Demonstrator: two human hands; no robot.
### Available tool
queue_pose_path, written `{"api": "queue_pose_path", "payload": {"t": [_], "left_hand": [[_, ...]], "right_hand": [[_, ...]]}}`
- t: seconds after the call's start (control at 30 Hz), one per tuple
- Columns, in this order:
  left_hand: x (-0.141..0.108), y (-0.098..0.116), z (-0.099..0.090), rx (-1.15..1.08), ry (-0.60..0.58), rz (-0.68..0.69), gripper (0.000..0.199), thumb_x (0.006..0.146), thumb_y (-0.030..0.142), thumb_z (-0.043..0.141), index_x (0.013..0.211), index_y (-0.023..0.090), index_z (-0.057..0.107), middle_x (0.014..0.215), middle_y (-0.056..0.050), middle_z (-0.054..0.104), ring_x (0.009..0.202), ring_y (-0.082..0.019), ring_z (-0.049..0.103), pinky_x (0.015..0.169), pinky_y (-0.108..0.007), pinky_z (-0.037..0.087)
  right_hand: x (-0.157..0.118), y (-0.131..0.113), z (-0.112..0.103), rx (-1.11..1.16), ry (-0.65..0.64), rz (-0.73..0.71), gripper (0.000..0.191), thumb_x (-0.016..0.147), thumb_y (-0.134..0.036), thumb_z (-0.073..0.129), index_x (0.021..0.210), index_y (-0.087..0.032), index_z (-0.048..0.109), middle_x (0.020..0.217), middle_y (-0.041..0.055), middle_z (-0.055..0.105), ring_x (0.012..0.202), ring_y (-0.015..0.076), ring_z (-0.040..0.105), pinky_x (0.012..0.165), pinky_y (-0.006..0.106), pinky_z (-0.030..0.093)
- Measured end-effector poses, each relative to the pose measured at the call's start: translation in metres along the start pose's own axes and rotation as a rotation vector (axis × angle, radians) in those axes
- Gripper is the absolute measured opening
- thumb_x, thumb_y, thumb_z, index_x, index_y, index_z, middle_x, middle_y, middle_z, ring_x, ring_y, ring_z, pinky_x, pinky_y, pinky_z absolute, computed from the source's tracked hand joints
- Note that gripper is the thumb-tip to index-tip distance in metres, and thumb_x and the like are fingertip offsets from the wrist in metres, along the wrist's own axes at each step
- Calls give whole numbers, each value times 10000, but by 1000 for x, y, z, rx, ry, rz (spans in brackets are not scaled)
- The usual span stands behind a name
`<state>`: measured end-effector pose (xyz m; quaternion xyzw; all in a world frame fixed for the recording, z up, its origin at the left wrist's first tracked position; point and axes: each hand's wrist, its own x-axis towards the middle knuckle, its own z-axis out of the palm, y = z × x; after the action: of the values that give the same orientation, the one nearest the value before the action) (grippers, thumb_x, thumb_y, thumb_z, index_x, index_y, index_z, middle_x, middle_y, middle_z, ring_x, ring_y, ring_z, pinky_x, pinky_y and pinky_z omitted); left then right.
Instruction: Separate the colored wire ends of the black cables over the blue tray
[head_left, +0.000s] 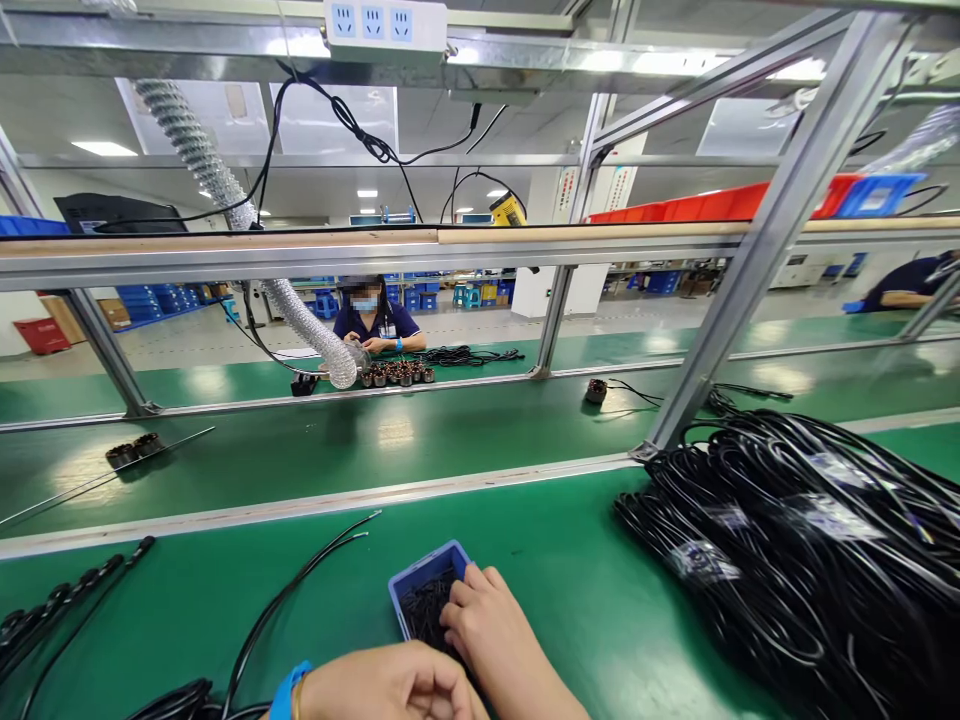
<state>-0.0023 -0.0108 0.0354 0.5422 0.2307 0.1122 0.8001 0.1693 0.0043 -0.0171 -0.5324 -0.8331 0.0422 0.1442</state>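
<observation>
A small blue bin (401,582) filled with thin black pieces (429,603) stands on the green work surface. My right hand (487,625) is at the bin's right side, its fingers bent over the rim and into the bin; whether the fingertips hold a piece is hidden. My left hand (397,685), with a blue band at the wrist, is just in front of the bin, its fingers curled in. What the left fingers hold, if anything, cannot be made out.
Bundled black cables (795,540) pile up at the right. More black cables (281,600) lie left of the bin. Beyond a metal frame (720,270), dark ring-shaped parts (135,452) sit on the green belt. A person (379,320) sits opposite, hands near similar parts.
</observation>
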Motion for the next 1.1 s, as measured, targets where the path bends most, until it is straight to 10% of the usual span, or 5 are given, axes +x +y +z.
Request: {"api": "queue_pose_path", "payload": {"t": [0.1,0.2,0.4,0.73,1.1], "left_hand": [[7,3,1,-209,167,113,280,641,253,824,709,175,564,822,-70,686,809,-191,676,691,-243,493],[13,6,-5,-291,419,186,234,719,296,755,764,162,568,750,-15,603,524,-67,492,420,-163,276],[20,3,-12,-83,647,250,290,779,404,703,817,137,599,662,25,516,532,-62,388,485,-180,289],[21,-2,-12,109,715,181,180,734,353,562,715,178,525,579,53,429,506,-85,352,439,-205,225],[21,-1,-12,175,722,163,195,736,371,572,730,178,542,572,47,440,522,-101,376,456,-209,264]], "right_hand": [[1,-2,-1,32,33,45,162,832,-77,693,721,-184,742,775,71,730,859,263,633,748,354,414],[-2,-3,-9,94,80,75,197,900,-71,595,843,-207,725,862,40,724,848,215,643,747,308,447],[-7,-3,-12,734,285,130,209,931,-159,527,1071,-208,674,903,34,719,795,174,668,731,259,517],[-10,-6,-21,1081,521,216,308,878,-464,640,969,-172,672,800,73,694,704,182,664,616,241,555],[-13,-7,-26,997,542,180,177,873,-350,641,884,-174,643,736,40,679,622,146,638,583,209,534]]}}
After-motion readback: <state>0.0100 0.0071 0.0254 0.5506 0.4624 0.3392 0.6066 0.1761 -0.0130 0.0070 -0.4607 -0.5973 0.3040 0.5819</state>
